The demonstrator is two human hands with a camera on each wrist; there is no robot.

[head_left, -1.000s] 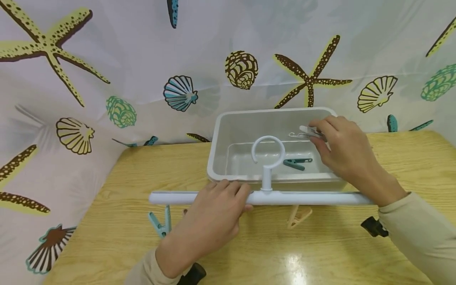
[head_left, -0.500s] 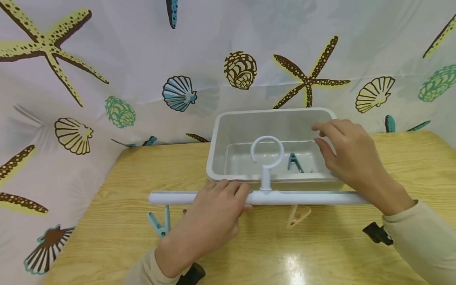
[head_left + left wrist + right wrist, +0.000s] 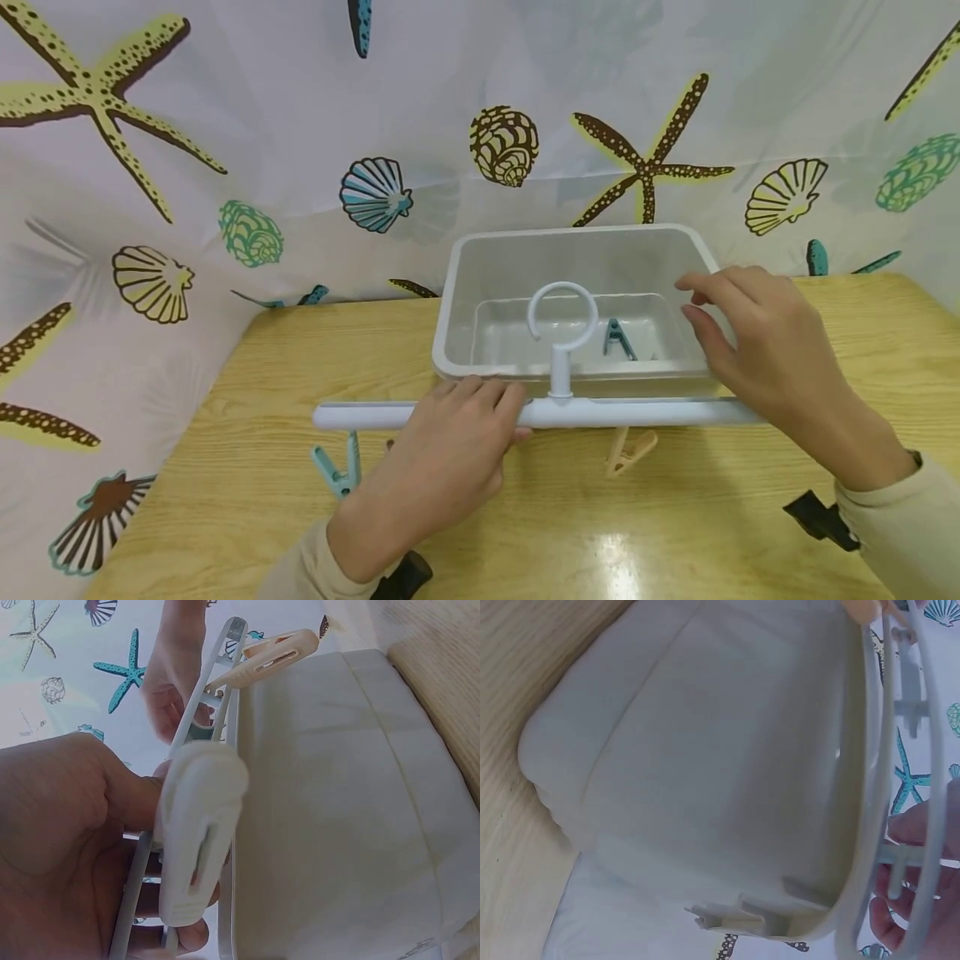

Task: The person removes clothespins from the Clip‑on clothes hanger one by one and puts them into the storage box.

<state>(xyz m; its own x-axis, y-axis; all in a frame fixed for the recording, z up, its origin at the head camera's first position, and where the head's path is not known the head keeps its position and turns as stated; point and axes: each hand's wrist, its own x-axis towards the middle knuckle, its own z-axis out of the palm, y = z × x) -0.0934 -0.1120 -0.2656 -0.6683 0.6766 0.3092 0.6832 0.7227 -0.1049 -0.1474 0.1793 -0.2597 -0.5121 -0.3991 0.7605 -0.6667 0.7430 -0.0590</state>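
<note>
My left hand (image 3: 450,450) grips the bar of a white clothes hanger (image 3: 645,412), whose hook (image 3: 594,321) stands upright before a bin. A light teal clothespin (image 3: 341,475) and a peach clothespin (image 3: 628,452) hang below the bar. Close to the left hand, a white clothespin (image 3: 201,832) shows in the left wrist view. My right hand (image 3: 772,342), holding nothing, hovers by the bin's right rim with bent fingers and thumb apart. A dark teal clothespin (image 3: 618,339) lies inside the bin; a tiny pale bit beside it is mostly hidden by the front wall.
The white plastic bin (image 3: 442,333) stands at the back of the wooden table (image 3: 330,350), just behind the hanger. A cloth printed with shells and starfish (image 3: 300,100) hangs behind and to the left. Black camera mounts (image 3: 821,521) sit at both wrists.
My right hand has let go of a white clothespin over the bin and moved right, toward the rim. The dark teal clothespin in the bin has turned. The left hand keeps its grip.
</note>
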